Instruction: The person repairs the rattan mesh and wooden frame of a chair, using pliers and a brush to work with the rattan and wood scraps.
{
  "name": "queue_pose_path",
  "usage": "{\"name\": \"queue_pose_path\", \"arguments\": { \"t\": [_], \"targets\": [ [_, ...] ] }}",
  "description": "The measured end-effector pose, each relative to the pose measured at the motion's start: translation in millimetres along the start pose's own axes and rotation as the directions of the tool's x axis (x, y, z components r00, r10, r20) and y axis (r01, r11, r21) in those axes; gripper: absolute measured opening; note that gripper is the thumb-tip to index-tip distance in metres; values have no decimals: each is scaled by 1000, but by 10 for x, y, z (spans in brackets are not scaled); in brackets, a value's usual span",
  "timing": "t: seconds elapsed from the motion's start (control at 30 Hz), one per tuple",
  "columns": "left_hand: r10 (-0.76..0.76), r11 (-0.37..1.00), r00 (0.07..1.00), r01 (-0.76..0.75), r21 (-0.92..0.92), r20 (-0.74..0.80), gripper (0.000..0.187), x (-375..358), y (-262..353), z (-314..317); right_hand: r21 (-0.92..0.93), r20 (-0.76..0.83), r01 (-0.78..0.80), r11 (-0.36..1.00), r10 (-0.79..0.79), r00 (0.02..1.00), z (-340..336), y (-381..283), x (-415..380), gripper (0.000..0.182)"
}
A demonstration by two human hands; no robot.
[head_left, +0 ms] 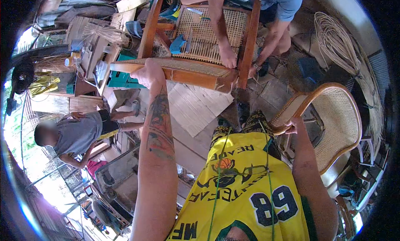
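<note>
My left hand (149,74) is closed round the near rail of a wooden chair (187,71), whose frame holds woven cane panels. Across from me, a co-worker's hand (228,57) presses near the corner of that chair's cane seat (231,24). The co-worker's other hand (252,71) is beside the frame's outer side. On the seat lie a blue object (178,44) and a thin blade (189,41). At the right, my right hand (296,125) grips the curved wooden arm of a rounded cane-backed chair (339,116); its fingertips are partly hidden.
Coiled cane strands (335,41) lie at the upper right. A flat wooden board (198,105) is on the floor between the chairs. Another person (81,132) stands at the left near boards and a green crate (125,76). A dark blue object (310,70) is on the floor.
</note>
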State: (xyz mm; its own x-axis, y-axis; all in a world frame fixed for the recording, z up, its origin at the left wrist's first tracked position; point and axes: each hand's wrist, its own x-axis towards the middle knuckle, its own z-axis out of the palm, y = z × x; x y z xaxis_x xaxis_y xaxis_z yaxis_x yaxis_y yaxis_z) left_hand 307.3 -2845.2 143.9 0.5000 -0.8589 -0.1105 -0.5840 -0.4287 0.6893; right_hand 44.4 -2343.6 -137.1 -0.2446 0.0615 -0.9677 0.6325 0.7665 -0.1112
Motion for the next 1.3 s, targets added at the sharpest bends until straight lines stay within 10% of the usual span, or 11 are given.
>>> {"name": "queue_pose_path", "arguments": {
  "t": [1.3],
  "targets": [
    [-7,1000,1000,7,23,-9,71,-17,23,16,-7,-11,1,1000,-1,1000,45,-89,-175,63]
  ]
}}
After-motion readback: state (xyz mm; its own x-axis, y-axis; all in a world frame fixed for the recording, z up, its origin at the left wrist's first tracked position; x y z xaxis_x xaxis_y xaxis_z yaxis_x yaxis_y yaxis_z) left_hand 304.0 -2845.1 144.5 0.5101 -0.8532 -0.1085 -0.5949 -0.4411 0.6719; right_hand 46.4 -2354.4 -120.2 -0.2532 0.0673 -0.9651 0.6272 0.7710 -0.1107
